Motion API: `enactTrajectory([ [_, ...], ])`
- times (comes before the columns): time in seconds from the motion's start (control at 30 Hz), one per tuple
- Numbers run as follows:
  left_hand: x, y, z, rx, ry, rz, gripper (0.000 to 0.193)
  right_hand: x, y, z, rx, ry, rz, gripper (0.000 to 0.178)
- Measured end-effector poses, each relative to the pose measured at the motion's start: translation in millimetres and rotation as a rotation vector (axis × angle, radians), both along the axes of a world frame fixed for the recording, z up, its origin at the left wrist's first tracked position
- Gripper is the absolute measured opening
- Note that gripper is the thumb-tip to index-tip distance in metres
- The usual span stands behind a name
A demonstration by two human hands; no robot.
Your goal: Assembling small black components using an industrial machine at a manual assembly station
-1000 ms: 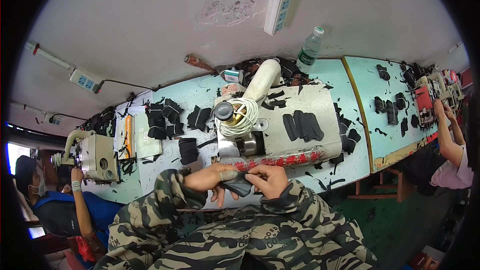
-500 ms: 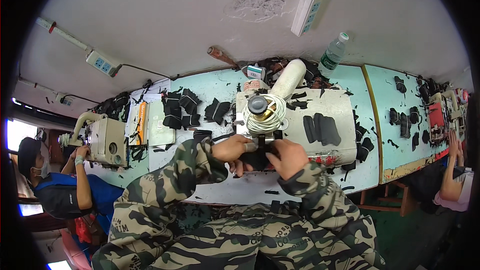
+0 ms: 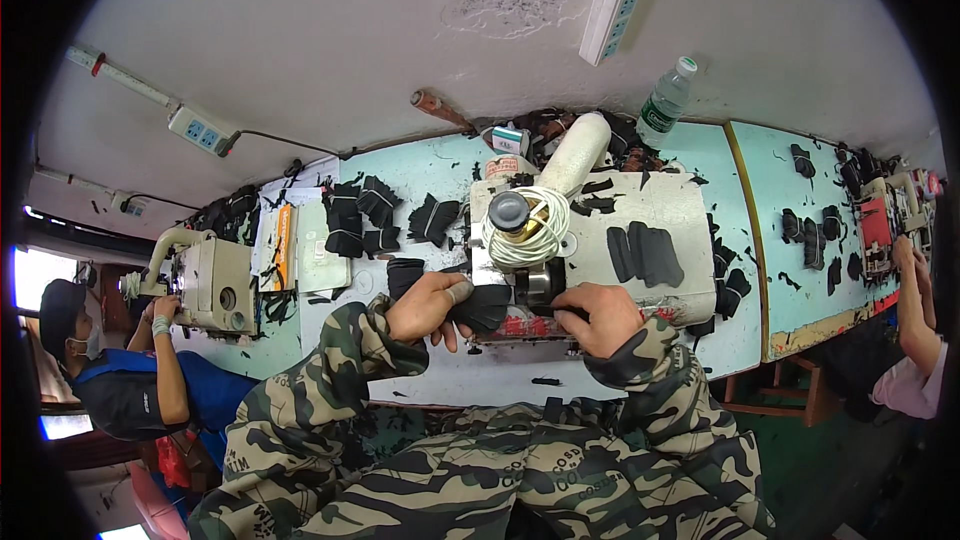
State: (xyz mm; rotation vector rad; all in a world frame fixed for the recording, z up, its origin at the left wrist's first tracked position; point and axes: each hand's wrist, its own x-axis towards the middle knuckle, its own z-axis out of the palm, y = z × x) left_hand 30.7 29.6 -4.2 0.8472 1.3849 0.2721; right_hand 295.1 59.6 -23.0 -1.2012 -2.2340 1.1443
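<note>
A beige bench machine (image 3: pixel 590 308) stands before me, with a black knob on top, a coil of white cord (image 3: pixel 530 240) around its post and a dark roller (image 3: pixel 543 285) at its front. Left of the roller, my left hand (image 3: pixel 428 310) is closed on a black fabric piece (image 3: pixel 483 308), whose right end sticks out from the fingers. My right hand (image 3: pixel 603 318) is at the roller's right side with bent fingers. A thin dark strip appears at its fingertips; whether it is gripped is unclear. Flat black pieces (image 3: pixel 645 255) lie on the machine's top.
Tied black bundles (image 3: pixel 345 225) lie on the pale table (image 3: pixel 420 155) to the left. A water bottle (image 3: pixel 667 105) stands behind the machine. Co-workers sit at the left (image 3: pixel 130 360) and right (image 3: pixel 920 340), each beside a similar machine. Black scraps litter the tabletops.
My left hand has moved left, away from the roller, with the black fabric piece in it. My right hand has shifted slightly right, and the roller now shows between the hands.
</note>
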Motion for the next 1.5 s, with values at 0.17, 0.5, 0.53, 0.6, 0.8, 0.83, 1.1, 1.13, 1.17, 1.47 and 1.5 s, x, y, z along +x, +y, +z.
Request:
enactTrajectory([
  [0.17,17.6,18.8,-3.5,-0.145,-0.167,-0.041,0.025,-19.1,1.7,-10.6,0.137,-0.046,0.0,0.016],
  [0.5,17.6,4.0,-5.7,-0.032,-0.053,0.062,0.022,-3.5,-3.0,-0.7,0.081,-0.034,-0.016,0.015],
  [0.53,21.7,7.2,-2.4,-0.089,-0.152,0.057,0.022,-8.6,-3.5,1.3,0.112,-0.004,-0.013,0.014],
  [0.6,23.0,11.0,2.9,-0.133,-0.155,0.022,0.022,-24.0,-7.0,4.0,0.169,-0.007,-0.001,0.015],
  [0.8,11.8,-11.0,-11.9,0.112,0.008,0.152,0.028,-5.7,-8.0,-3.0,0.154,-0.101,-0.045,0.017],
  [0.83,15.4,-10.1,-10.1,0.113,0.007,0.152,0.028,0.8,-7.3,-1.5,0.13,-0.099,-0.018,0.017],
  [1.1,26.2,-3.0,-10.1,0.045,-0.072,0.183,0.022,-7.4,-8.5,1.2,0.162,-0.123,-0.06,0.023],
  [1.13,18.6,-8.1,-13.7,0.086,-0.059,0.238,0.022,-5.8,-8.3,-0.1,0.162,-0.121,-0.057,0.023],
  [1.17,13.3,-12.1,-17.4,0.11,-0.05,0.265,0.022,-2.3,-8.2,-1.4,0.137,-0.084,-0.055,0.021],
  [1.47,13.9,-13.1,-16.1,-0.017,-0.231,0.231,0.024,-22.2,-12.0,-2.9,0.172,-0.076,-0.054,0.018],
  [1.5,11.3,-14.8,-9.8,-0.017,-0.299,0.232,0.024,-15.8,-10.7,-1.0,0.171,-0.073,-0.057,0.024],
])
